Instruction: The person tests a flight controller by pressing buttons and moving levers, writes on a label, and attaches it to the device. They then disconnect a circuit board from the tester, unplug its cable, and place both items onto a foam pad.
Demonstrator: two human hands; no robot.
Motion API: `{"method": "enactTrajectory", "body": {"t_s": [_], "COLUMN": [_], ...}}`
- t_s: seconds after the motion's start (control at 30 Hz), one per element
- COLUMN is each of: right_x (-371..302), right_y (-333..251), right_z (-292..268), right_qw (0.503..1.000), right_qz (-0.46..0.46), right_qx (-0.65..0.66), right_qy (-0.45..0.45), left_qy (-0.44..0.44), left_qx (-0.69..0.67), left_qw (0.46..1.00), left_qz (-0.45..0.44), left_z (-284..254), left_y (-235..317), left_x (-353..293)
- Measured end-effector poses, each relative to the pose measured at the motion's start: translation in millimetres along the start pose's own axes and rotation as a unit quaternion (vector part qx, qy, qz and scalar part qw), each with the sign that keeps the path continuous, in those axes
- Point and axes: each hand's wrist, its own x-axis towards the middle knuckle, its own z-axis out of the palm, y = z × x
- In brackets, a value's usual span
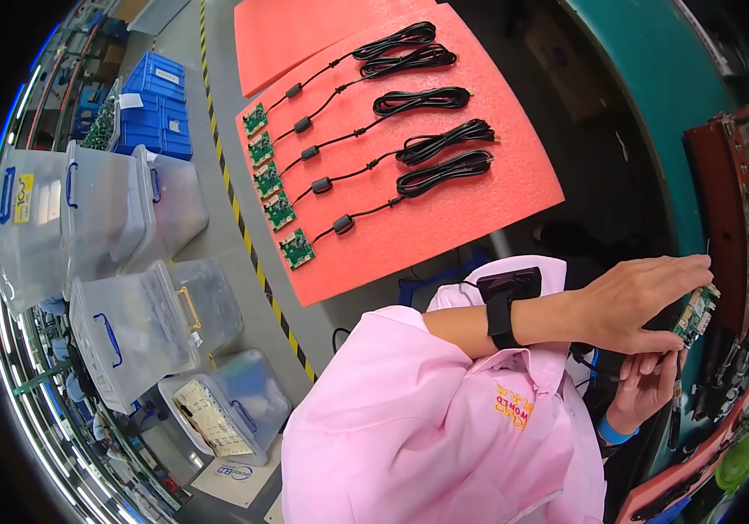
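Two hands (632,304) close together at a green circuit board (696,316)

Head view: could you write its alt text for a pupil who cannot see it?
A person's left hand holds a green board, the right hand close below it. To the left, five boards with coiled black cables lie on pink foam; clear bins stand farther left.

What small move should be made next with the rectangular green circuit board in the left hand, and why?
I would perhaps tilt the rectangular green circuit board slightly in the left hand and check for a cable joint. A thin black cable leads toward the right hand, whose curled fingers sit near the board, and the hands hide whether it is attached.
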Motion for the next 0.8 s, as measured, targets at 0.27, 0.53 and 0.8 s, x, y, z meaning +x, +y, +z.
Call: {"method": "enactTrajectory", "body": {"t_s": [0.27, 0.53, 0.8], "right_x": [-6.0, -12.7, -9.1], "right_y": [0.4, 2.4, 5.9], "right_z": [-2.8, -7.4, -4.1], "right_qw": [1.000, 0.999, 1.000], "right_qz": [-0.007, -0.014, -0.014], "right_qx": [0.021, 0.035, 0.001], "right_qy": [0.009, 0.025, 0.004], "left_qy": [-0.002, -0.011, -0.032], "left_qx": [-0.002, 0.000, 0.009], "left_qw": [1.000, 1.000, 0.999], "left_qz": [-0.002, -0.014, -0.021], "left_z": [2.1, 4.6, -0.4], "left_y": [0.3, 2.6, -3.2], "left_x": [-2.5, -7.0, -7.6]}}
